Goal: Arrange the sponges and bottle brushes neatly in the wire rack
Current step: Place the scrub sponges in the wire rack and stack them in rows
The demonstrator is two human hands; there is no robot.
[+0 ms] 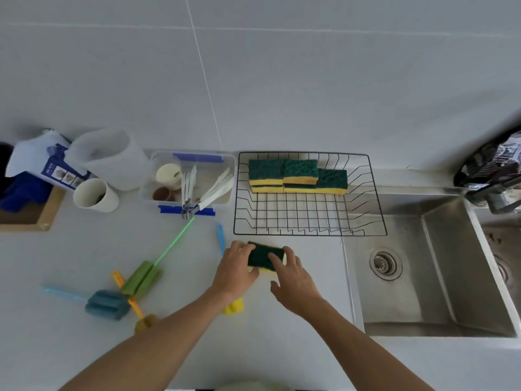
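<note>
A black wire rack (pixel 310 221) stands on the counter beside the sink, with several green-and-yellow sponges (pixel 297 176) stacked along its far side. In front of the rack lies another green-and-yellow sponge (pixel 263 256). My left hand (pixel 235 270) grips its left end and my right hand (pixel 293 277) rests fingers on its right end. A green bottle brush (pixel 143 277), a blue bottle brush (pixel 107 304) and an orange one (pixel 132 301) lie at the left. A yellow brush (pixel 234 306) with a blue handle (pixel 220 238) is partly hidden under my left arm.
A steel sink (pixel 439 266) lies right of the rack. A clear tub (pixel 191 182) with utensils, a white cup (pixel 94 194), a plastic jug (pixel 112 159) and a wooden board (pixel 42 218) stand at the left. A dark tap area (pixel 490 176) is far right.
</note>
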